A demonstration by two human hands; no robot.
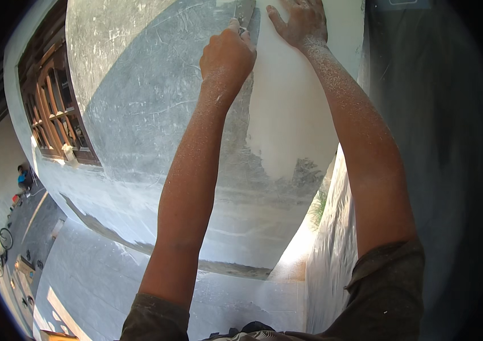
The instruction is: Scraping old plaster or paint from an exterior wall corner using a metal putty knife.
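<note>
My left hand (228,59) is raised to the upper part of a wall (152,93) and grips a flat-bladed putty knife (245,12). Its blade runs up to the top edge of the view, and the fingers hide its handle. Right of the blade, a smooth off-white coat of filler (288,115) covers a strip of the mottled grey surface. My right hand (303,23) lies against this pale strip with fingers spread, partly cut off by the frame, and nothing shows in it. White dust speckles both forearms.
A wooden-framed window (56,102) is set in the wall at left. Below runs a grey ledge (241,294). A pale sheet (331,247) hangs by my right arm. Far left, a person (24,177) crouches near a bicycle (4,238).
</note>
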